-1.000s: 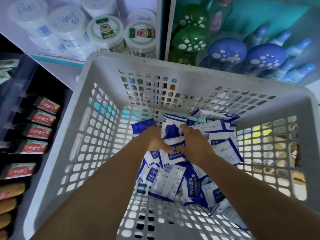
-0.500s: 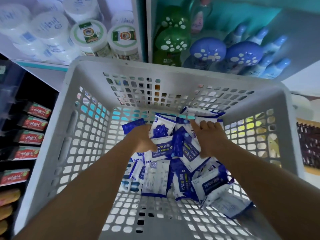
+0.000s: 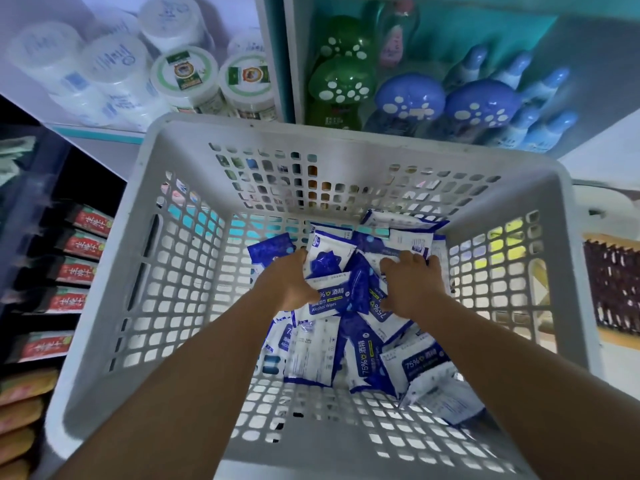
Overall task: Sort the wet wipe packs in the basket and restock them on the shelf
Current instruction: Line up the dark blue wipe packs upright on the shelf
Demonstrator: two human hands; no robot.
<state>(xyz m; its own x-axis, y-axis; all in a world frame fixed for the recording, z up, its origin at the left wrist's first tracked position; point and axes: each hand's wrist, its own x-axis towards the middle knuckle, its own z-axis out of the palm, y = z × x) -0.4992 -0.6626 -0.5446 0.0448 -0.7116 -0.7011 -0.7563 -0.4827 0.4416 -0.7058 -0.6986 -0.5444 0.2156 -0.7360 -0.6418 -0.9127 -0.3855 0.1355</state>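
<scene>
shop shelving stood behind and around a pale perforated laundry-style basket point(image 3: 104, 341), which filled most of the view. nearest the camera, both forearms reached down over the near rim into it. a loose heap of blue-and-white alcohol wipe packs point(image 3: 346, 351) lay on the basket floor, overlapping at all angles, some face up and some showing the printed back.

the left hand point(image 3: 289, 284) was down on the heap with fingers curled around the edge of a pack marked "alcohol wipes" point(image 3: 327, 297), thumb against it. the right hand point(image 3: 410, 284) lay just beside, fingers bent over the packs at the far right of the pile; whether it truly gripped one or only pressed on them could not be told.

to do this step well, it seemed best to square the packs face up and the same way round, stacking them between both hands before lifting, since the slick film would likely let a loose bundle slide apart.

beyond the far rim stood white tubs point(image 3: 187, 77), green bottles point(image 3: 341, 84) and blue bottles point(image 3: 410, 98) on the shelf point(image 3: 97, 135). no wipe slot was visible.
</scene>
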